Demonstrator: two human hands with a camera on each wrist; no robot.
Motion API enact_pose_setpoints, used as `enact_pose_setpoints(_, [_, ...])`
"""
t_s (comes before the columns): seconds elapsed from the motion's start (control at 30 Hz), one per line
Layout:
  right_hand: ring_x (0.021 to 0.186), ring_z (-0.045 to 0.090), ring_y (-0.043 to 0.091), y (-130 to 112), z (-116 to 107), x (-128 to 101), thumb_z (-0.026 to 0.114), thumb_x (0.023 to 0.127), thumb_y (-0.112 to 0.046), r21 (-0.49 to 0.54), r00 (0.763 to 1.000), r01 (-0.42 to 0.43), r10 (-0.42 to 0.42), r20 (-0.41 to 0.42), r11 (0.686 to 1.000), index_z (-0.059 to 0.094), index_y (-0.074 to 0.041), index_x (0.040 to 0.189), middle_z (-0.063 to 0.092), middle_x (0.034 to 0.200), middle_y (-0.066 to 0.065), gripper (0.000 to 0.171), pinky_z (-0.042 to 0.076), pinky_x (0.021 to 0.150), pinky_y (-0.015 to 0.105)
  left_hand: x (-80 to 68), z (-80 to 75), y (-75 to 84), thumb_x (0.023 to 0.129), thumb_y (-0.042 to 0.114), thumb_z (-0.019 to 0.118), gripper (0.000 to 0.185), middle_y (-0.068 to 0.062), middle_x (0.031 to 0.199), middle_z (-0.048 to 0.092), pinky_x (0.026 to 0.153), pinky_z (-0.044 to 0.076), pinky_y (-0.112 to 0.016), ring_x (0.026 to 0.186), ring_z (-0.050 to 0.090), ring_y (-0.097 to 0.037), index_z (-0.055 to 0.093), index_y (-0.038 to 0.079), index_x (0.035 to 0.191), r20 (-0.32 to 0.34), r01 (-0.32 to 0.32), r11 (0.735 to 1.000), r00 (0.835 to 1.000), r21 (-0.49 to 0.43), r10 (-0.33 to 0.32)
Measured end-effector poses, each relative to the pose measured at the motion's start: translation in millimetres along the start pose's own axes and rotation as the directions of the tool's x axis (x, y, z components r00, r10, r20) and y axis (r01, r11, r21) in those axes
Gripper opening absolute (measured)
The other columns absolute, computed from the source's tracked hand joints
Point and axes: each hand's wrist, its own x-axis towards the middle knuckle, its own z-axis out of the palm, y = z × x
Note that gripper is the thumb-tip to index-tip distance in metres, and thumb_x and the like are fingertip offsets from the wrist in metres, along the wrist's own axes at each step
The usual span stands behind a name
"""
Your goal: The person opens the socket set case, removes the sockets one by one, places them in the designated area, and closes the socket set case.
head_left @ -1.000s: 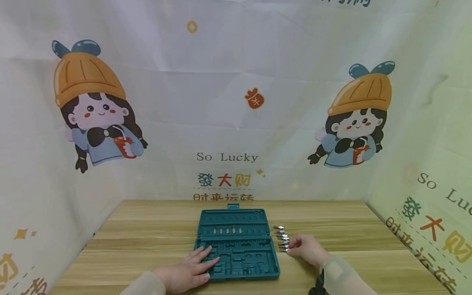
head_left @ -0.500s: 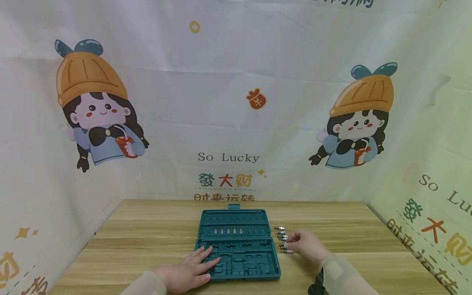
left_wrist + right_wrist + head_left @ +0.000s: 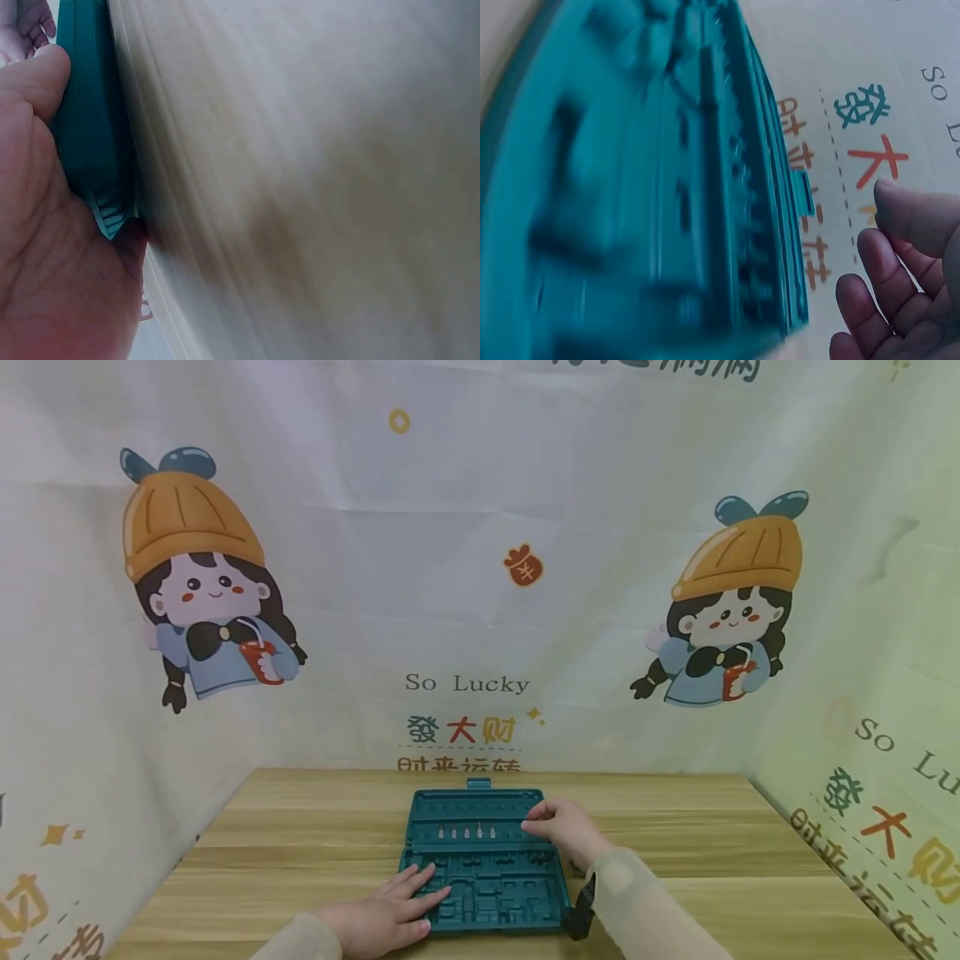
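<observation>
Right hand (image 3: 562,827) moved over case (image 3: 480,893), perhaps five bits (image 3: 461,833)

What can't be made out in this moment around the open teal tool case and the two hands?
- Right hand over the open teal plastic tool case: head view too small to show whether it pinches a bit; right wrist view blurred.
- Loose metal bits on the wooden table: hidden behind the right forearm.
- Left hand: left wrist view shows only palm and case edge.

My head view is bright, evenly lit, sharp, with edge distortion and soft shadows. Both my wrist views show heavy motion blur, without glare.
</observation>
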Motion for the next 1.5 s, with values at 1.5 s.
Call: enact_pose_setpoints(1.5, [0.132,0.028,0.048,-4,69,38,0.079,0.080,-0.028,-0.179,0.941,-0.289,0.245,-0.234,0.940,0.077,-0.016,0.086,0.063,0.111,0.014,0.014,0.015,0.106,0.063,-4.2,-1.2,9.6,0.097,0.064,0.030,0.056,0.008,0.161,0.001,0.103,0.020,-0.069,0.146,-0.003,-0.034,0.016,0.051,0.149,-0.017,0.015,1.000,1.000,-0.002,-0.015])
